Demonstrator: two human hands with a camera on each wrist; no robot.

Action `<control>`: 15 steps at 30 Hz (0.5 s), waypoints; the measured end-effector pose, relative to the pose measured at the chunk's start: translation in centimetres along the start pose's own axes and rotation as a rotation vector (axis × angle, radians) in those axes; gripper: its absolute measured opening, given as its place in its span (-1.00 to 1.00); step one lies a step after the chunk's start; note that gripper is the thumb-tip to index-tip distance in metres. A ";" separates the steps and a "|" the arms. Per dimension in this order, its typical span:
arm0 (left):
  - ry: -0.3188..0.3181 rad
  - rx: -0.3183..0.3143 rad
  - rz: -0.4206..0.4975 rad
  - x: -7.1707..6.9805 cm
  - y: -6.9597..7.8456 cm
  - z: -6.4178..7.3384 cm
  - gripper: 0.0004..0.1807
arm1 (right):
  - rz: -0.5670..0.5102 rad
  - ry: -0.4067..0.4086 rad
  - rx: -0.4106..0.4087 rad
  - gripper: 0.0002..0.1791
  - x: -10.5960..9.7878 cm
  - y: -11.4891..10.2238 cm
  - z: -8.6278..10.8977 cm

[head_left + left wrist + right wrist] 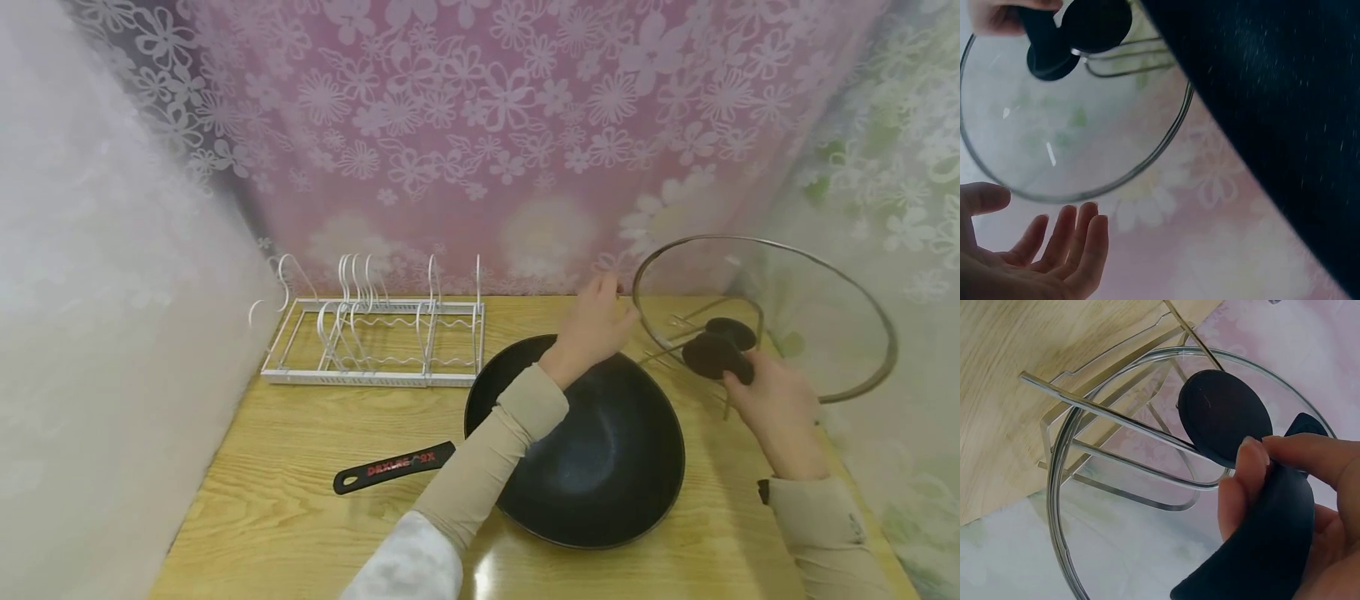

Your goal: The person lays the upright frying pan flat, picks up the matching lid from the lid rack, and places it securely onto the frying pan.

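My right hand (780, 408) grips the dark handle (1266, 531) of a round glass lid (891, 342), which is tilted up on the right. The lid's metal rim shows clearly in the left wrist view. My left hand (596, 325) is over the far edge of a black wok (592, 450), its fingers loosely bent and holding nothing. In the left wrist view it lies close by the lid's rim; whether it touches cannot be told. A metal wire stand (1122, 415) is seen partly through the glass, with a black disc (1225, 419) in front of it.
To the left on the wooden table (300, 533) stands a white wire rack (378, 379) with upright loops. The wok's long handle (390, 469) points left. A pink flowered curtain (480, 167) hangs behind, and pale sheeting (112, 333) closes the left side.
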State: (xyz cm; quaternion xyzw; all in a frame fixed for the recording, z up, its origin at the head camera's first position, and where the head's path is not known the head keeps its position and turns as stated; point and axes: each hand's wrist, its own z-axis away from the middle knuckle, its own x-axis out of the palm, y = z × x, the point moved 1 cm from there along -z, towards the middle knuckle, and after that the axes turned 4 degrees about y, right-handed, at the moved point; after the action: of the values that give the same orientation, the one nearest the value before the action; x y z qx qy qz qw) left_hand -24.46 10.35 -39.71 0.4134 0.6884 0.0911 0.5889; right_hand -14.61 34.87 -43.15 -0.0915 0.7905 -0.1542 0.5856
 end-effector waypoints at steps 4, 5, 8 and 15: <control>-0.036 0.011 0.030 2.6 0.2 -0.4 -0.66 | 0.005 -0.051 -0.001 -0.61 0.0 0.3 -0.3; -0.044 0.011 0.029 3.3 0.2 -0.4 -0.65 | 0.005 -0.062 -0.002 -0.63 0.0 0.3 -0.4; -0.052 0.014 0.024 5.1 0.5 -0.3 -0.66 | 0.013 -0.093 -0.004 -0.68 0.0 0.3 -0.7; -0.105 0.013 0.043 8.2 1.2 0.3 -0.55 | 0.000 -0.206 0.047 -0.74 -0.3 0.5 -1.0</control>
State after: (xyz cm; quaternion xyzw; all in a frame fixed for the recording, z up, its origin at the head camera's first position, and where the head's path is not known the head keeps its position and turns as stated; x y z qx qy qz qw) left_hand -23.35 16.57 -45.10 0.4362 0.6479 0.0776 0.6196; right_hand -15.42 35.56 -42.81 -0.0933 0.7222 -0.1626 0.6658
